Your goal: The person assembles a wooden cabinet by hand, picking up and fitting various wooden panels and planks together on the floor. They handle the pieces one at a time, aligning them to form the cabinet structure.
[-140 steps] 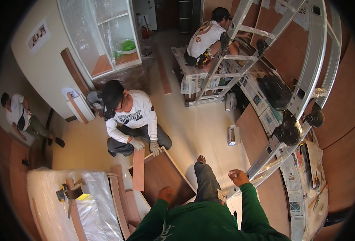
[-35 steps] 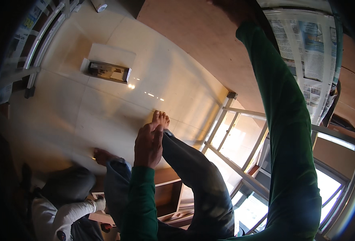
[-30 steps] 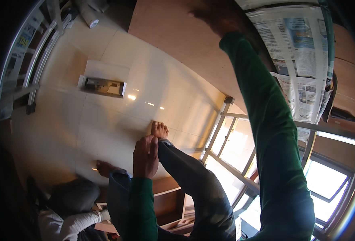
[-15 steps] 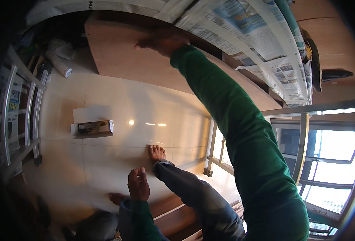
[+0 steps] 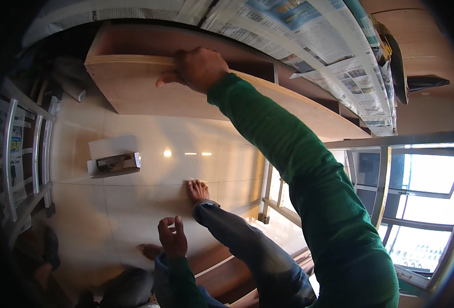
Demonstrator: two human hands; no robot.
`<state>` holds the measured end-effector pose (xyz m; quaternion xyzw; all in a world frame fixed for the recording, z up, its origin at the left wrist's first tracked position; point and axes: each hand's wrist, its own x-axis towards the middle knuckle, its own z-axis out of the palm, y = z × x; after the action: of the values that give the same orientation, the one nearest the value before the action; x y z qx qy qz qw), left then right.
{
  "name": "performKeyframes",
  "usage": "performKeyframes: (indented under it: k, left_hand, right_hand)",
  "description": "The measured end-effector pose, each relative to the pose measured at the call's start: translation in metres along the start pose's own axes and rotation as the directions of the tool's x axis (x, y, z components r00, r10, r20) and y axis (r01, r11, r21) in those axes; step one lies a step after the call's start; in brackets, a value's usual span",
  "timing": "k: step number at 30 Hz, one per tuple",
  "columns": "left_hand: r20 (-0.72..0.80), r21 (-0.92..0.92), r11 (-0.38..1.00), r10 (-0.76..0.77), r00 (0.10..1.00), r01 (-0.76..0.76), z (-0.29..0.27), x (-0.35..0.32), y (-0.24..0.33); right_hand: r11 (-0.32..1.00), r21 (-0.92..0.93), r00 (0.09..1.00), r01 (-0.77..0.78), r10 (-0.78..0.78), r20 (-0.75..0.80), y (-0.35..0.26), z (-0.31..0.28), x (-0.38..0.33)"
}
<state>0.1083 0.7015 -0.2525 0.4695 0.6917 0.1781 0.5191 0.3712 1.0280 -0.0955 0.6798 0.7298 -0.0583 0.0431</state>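
My right hand [image 5: 199,69] is closed over the upper edge of a long plywood panel [image 5: 150,87], with the thumb on its outer face and the fingers reaching behind. Behind that edge, dark openings and upright dividers show, so the panel looks like the front of a long wooden box. Low in the picture, above the floor, my left hand [image 5: 173,237] has curled fingers with thumb and forefinger close together. Whatever it may hold is too small to make out.
Newspaper-covered boards [image 5: 309,36] rise behind the panel. An opened small carton [image 5: 115,163] lies on the tiled floor. Metal frames [image 5: 37,149] stand at left, and a window [image 5: 422,205] is at right. Wooden boards [image 5: 227,277] lie near my legs.
My right hand has brought the plywood panel's upper edge nearer and lower, widening the gap to the newspaper-covered boards and exposing the openings behind. My left hand has barely shifted.
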Motion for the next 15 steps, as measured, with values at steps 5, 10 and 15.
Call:
performKeyframes:
  k: [5,10,15]
  left_hand:
    - [-0.010,0.027,0.999,-0.023,1.000,0.023,0.002,-0.006,-0.004]
    - [0.000,0.117,0.993,0.010,1.000,-0.010,0.009,-0.012,-0.013]
    - [-0.012,0.094,0.992,-0.088,0.996,0.089,0.002,-0.007,0.018]
  right_hand:
    - [0.999,-0.050,1.000,0.005,-0.005,0.000,0.000,0.002,-0.020]
    - [0.993,-0.015,0.980,0.119,-0.120,-0.160,-0.004,0.016,-0.040]
    - [0.978,0.084,0.955,0.190,-0.164,-0.247,-0.013,0.028,-0.079]
